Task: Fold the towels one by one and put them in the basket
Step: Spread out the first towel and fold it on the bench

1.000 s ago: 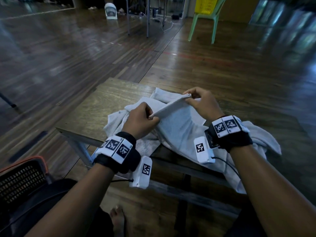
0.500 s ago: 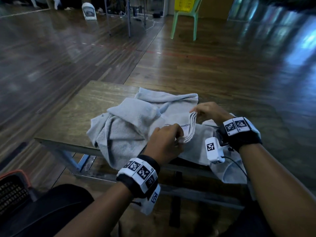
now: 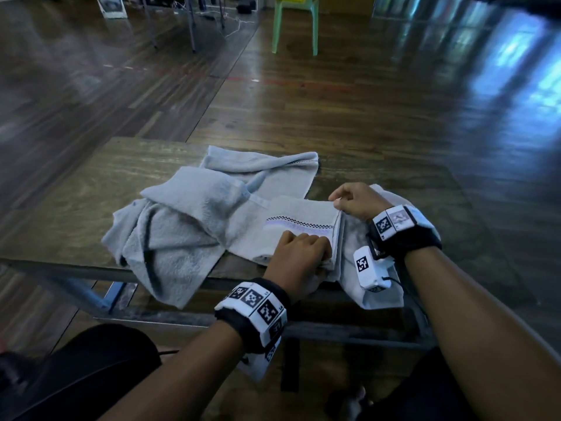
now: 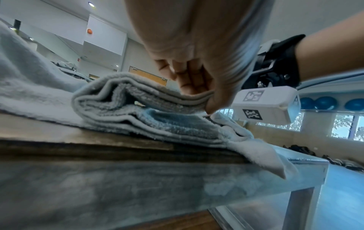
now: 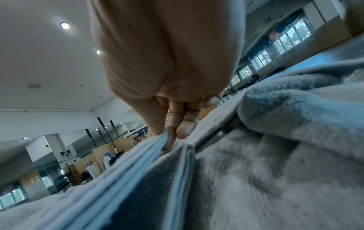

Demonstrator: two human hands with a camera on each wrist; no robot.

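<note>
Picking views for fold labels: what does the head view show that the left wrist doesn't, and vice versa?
Head only: the right hand pinching the folded towel's far corner, the towel's striped band, the loose pile to its left, and a green chair on the floor.

Left wrist only: the fold's stacked layers seen edge-on, with the left hand's thumb under and its fingers over the upper layers.

Both: the left hand gripping the folded towel's near corner at the table's front edge.
</note>
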